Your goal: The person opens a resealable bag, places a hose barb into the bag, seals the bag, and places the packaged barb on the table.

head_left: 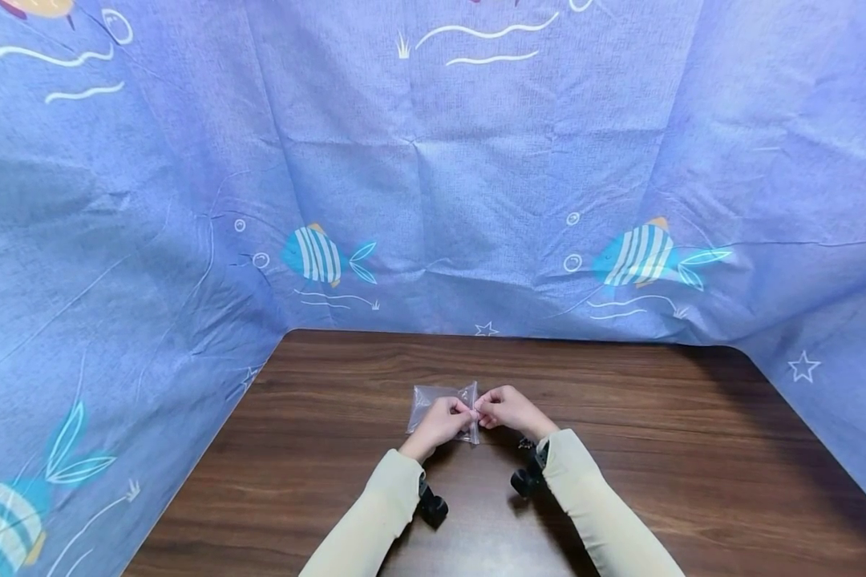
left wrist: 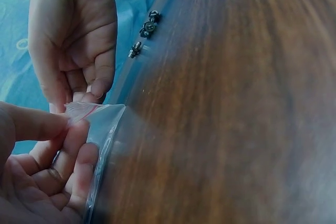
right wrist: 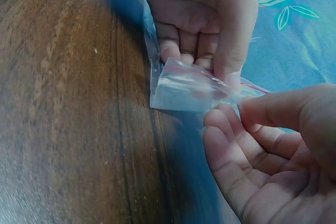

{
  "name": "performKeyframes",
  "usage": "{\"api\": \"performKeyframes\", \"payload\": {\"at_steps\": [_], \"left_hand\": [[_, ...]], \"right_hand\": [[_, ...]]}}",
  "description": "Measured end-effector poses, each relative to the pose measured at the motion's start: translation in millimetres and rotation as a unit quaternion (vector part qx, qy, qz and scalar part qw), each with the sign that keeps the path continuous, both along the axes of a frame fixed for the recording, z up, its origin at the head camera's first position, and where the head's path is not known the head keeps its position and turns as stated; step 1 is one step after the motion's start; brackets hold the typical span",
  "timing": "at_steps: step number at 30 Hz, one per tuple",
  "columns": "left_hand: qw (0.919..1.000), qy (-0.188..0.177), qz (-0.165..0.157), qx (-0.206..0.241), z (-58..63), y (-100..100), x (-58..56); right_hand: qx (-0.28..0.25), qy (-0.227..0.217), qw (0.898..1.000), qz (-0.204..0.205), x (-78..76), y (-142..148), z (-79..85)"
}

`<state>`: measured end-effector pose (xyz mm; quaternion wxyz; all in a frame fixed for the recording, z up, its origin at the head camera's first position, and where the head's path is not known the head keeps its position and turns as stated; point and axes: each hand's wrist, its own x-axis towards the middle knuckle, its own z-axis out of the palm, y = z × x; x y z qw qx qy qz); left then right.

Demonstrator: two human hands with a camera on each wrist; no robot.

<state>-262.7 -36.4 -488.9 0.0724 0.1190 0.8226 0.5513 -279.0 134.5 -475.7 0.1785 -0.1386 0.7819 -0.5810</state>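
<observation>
A clear zip-lock bag with a red line along its mouth lies between both hands on the table. My left hand pinches the bag near its mouth between thumb and fingers. From the other side, my right hand pinches the same mouth edge, its fingertips almost meeting the left ones. The right wrist view shows the bag's open-end strip folded between the two hands. Whether anything lies inside the bag I cannot tell.
Several small dark metal screws lie on the brown wooden table, close to the right wrist. A blue curtain with printed fish hangs behind and beside the table.
</observation>
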Motion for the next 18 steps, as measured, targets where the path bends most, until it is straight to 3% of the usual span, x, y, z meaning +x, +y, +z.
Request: {"api": "performKeyframes", "payload": {"at_steps": [6, 12, 18], "left_hand": [[0.9999, -0.011, 0.002, -0.001, 2.0, -0.3, -1.0], [0.9992, -0.034, 0.020, 0.008, 4.5, -1.3, -0.1], [0.9994, -0.030, 0.015, 0.009, 6.1, -3.0, 0.8]], "right_hand": [[0.004, -0.002, 1.000, 0.003, 0.3, 0.4, 0.6], [0.007, 0.008, 1.000, -0.019, -0.4, 1.6, -2.2], [0.004, 0.016, 1.000, -0.024, 2.2, 0.3, 0.4]]}}
